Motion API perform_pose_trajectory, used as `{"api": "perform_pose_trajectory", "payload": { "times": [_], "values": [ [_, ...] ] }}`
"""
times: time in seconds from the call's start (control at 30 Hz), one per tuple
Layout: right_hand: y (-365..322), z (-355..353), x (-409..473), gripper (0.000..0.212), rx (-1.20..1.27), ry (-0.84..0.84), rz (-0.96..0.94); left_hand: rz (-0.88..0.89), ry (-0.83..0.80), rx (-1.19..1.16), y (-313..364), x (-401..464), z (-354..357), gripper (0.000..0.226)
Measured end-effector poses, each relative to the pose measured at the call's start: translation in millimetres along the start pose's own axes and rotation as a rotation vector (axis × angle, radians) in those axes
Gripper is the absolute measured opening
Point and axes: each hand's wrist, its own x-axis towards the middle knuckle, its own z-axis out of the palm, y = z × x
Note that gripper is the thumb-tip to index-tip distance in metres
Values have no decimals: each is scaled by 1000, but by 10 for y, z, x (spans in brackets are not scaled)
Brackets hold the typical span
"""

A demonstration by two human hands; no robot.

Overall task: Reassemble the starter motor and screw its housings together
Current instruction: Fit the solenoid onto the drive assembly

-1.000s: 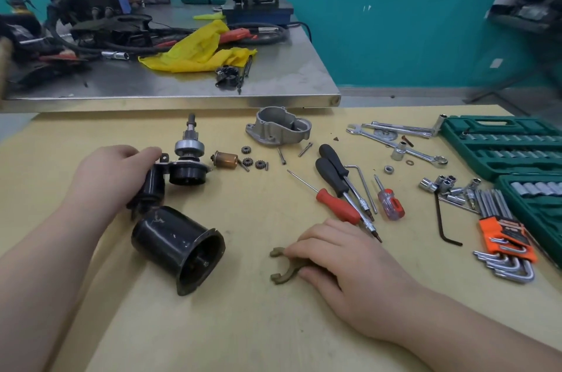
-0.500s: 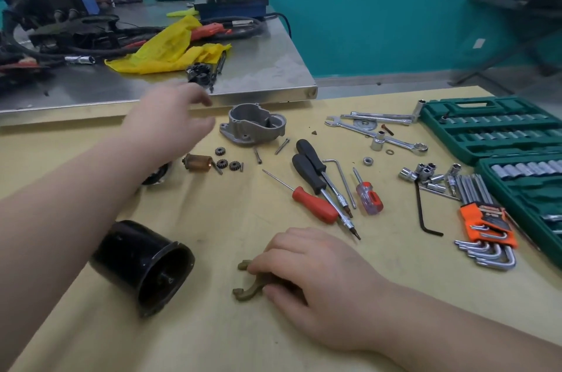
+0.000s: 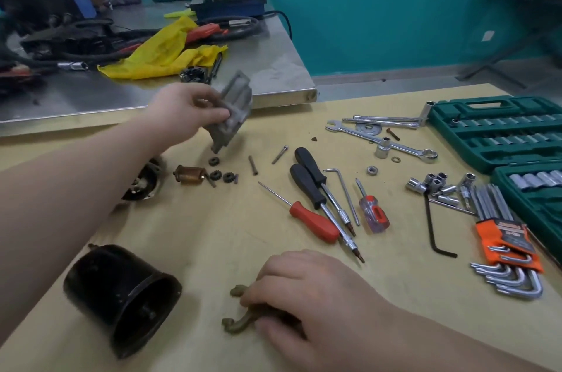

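Grey metal housing (image 3: 232, 111) of the starter motor: gripped in the left hand (image 3: 182, 111), fingers and thumb curled round its near edge, tilted and lifted clear of the yellow table (image 3: 213, 250). Half a second ago lay flat on the table, with the left hand only reaching toward it; a second ago that hand rested on the black motor assembly (image 3: 141, 180), now left lying just below and left of the housing, partly hidden by the forearm.

Directly under the housing: three small gears (image 3: 220, 172) and a copper-coloured plunger (image 3: 188, 175). Right of the housing: a loose bolt (image 3: 279, 154), then screwdrivers with black handles (image 3: 310, 180) and a red one (image 3: 314, 221).

Well below the housing, near the table's front: right hand (image 3: 307, 295), fingers curled loosely over a brass-coloured fork lever (image 3: 243, 315), pressing it to the table, unchanged from both earlier moments. Left of that lever, on its side: the black cylindrical motor casing (image 3: 121, 295), open end toward the camera.

Far right of the housing: green socket case (image 3: 492, 131), lid open, rows of sockets seated in its slots; a second green tray (image 3: 535, 186) below it, also holding sockets. Beside these, loose sockets (image 3: 435, 184), wrenches (image 3: 383, 140) and hex keys in an orange holder (image 3: 504, 242).
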Motion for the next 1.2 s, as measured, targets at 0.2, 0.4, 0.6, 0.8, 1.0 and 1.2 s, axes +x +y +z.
{"api": "perform_pose_trajectory", "payload": {
  "times": [0.2, 0.4, 0.6, 0.8, 1.0, 1.2],
  "values": [
    [-6, 4, 32, 25, 6, 11, 15, -29, 63, -27, -204, 10, -157, 13],
    [-21, -2, 32, 24, 8, -15, 28, 186, -121, 582, -273, 14, -58, 20],
    [-16, -8, 15, 25, 27, 1, 24, 257, -79, 706, -129, -108, -170, 22],
    [-12, 5, -12, 25, 60, 37, 67, 280, -497, 993, 38, -525, -114, 31],
    [22, 10, -39, 27, 137, 127, 120, 218, -461, 985, 26, -674, -102, 33],
    [50, -9, -52, 52, 472, 327, 309, 84, 10, 4, 408, -1241, -493, 41]
  ]
}}
